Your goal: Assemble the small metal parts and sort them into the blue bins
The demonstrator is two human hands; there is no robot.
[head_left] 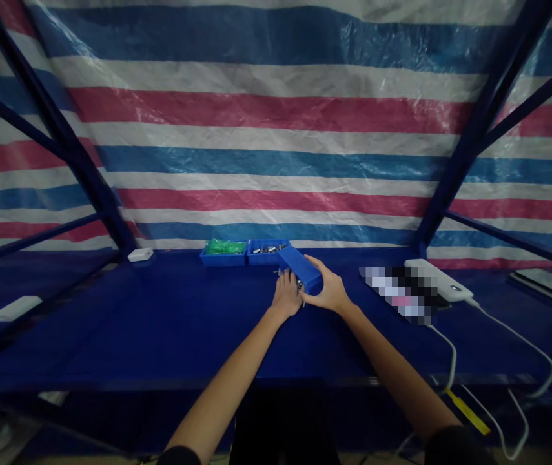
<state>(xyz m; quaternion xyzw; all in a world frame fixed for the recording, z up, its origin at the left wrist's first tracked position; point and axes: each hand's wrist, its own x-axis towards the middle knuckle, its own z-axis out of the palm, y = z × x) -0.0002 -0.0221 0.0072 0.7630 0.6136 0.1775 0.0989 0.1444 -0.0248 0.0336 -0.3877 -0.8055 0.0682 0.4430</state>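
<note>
I see the right hand (330,292) clamped round a tilted blue plastic bin (299,267), tipping small metal parts (289,276) toward the cupped left hand (286,296) on the dark blue table (159,323).

I hold a small blue bin (301,268) tilted at the middle of the frame, mouth tipped left. Small metal parts (286,274) lie at its mouth, under my fingers.
</note>
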